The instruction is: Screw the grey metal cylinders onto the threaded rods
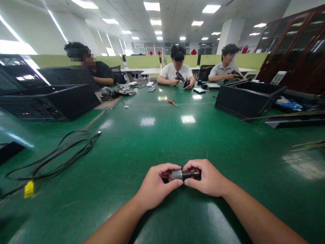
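Note:
A small metal part [177, 174], with a silver-grey cylinder at its left end and a dark threaded or spring-like shaft at its right, lies level between my hands just above the green table [142, 145]. The thumb and fingers of my left hand [157, 186] are closed round the cylinder. Round the shaft end, my right hand [207, 178] is curled, with its thumb below and its fingers above. The fingertips of both hands nearly meet at the middle of the part. Something reddish shows at the shaft's tip, partly hidden by my right hand.
Black cables [73, 149] with a yellow tag [28, 189] lie at the left. Black computer cases stand left [50, 103] and right [247, 98]. An orange screwdriver [171, 101] lies farther back. Three people sit across the table, one holding a power drill [180, 76].

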The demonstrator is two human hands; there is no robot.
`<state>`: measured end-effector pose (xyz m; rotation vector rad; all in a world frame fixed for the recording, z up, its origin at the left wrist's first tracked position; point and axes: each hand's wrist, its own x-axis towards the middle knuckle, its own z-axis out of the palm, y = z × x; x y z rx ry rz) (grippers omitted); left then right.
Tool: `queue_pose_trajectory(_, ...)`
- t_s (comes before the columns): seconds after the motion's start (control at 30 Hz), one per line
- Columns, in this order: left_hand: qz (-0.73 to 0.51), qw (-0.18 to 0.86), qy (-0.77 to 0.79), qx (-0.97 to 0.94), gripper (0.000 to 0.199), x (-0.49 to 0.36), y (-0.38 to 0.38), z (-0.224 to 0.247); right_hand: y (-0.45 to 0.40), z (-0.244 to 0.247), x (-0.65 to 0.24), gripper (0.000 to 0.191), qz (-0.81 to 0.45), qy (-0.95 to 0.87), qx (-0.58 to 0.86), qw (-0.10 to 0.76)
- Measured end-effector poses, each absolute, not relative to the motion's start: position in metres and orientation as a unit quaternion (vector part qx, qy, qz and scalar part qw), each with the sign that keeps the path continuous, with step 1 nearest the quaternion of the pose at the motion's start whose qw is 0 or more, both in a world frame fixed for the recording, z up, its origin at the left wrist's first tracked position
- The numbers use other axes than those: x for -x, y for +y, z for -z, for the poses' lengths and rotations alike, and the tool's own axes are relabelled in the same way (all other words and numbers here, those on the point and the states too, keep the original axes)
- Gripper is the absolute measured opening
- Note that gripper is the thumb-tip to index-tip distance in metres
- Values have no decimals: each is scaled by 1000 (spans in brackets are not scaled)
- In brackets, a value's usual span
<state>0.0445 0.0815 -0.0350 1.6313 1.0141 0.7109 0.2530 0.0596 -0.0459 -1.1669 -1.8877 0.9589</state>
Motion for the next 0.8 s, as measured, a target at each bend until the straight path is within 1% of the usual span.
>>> queue_pose_trajectory(0.5, -290, 515, 421, -689, 33, -44, 81, 37, 61, 46, -254, 7, -307, -760, 451, 352)
queue_pose_trajectory(0.8, -291, 503, 421, -696, 31, -45, 80, 35, 61, 45, -256, 7, -307, -767, 447, 344)
